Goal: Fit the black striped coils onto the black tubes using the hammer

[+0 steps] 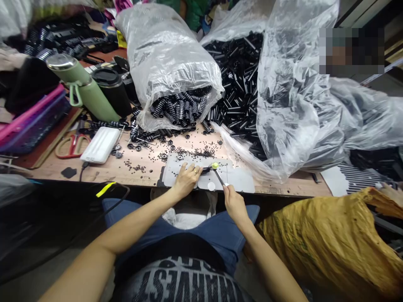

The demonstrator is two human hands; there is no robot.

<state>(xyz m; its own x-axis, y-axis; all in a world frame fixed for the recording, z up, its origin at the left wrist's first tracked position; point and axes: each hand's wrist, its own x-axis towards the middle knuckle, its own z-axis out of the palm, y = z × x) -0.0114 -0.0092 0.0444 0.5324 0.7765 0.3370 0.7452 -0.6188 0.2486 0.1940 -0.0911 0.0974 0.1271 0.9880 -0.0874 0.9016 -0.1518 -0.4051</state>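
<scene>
My left hand point(188, 181) rests over the grey-white plate point(242, 180) at the table's front edge. Its fingers are closed on a small black tube-like part point(206, 170), mostly hidden by them. From the right, my right hand point(234, 202) grips the handle of a small hammer point(219, 177). The hammer's yellow-green head lies at the right end of the black part; whether they touch I cannot tell. A white round disc point(211, 186) is on the plate between my hands. Many tiny black pieces point(201, 152) are scattered just behind the plate.
A clear bag of ribbed black grips point(181, 110) and a heap of black tubes point(236, 92) in plastic stand behind. At left are a white power bank point(100, 144), red-handled scissors point(73, 146), a green tumbler point(90, 90) and a black cup point(111, 90). A yellow sack point(321, 235) stands right.
</scene>
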